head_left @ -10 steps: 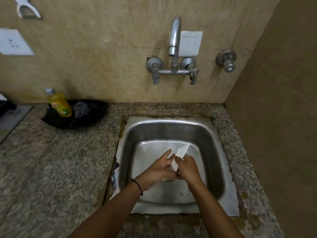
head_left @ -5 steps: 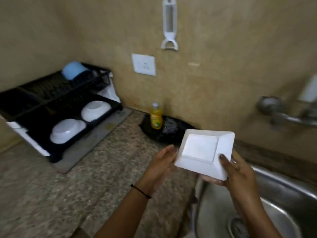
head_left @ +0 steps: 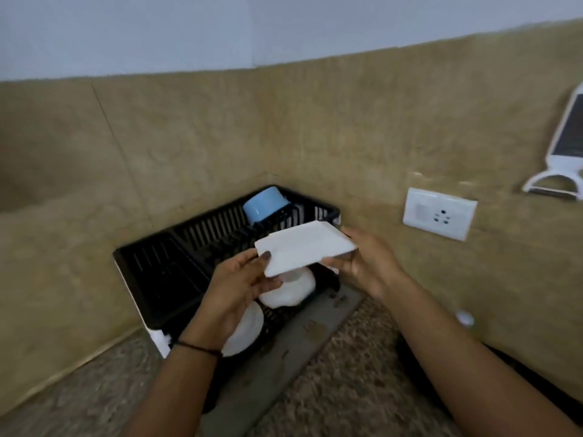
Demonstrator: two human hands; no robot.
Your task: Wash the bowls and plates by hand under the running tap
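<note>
While you stand at the speckled stone table (head_left: 347,389), a black dish rack (head_left: 176,269) sits on it in the wall corner. Over the rack you hold a square white plate (head_left: 303,247), slightly tilted. Your left hand (head_left: 235,291) pinches its near corner and your right hand (head_left: 366,263) grips its right edge. Inside the rack, a white bowl (head_left: 290,288) lies under the plate, with a second white bowl (head_left: 246,329) nearer you. A blue cup (head_left: 263,205) rests at the rack's back. A wall socket (head_left: 440,214) is right of the rack.

dim, motion-blurred, wide-angle edge distortion
</note>
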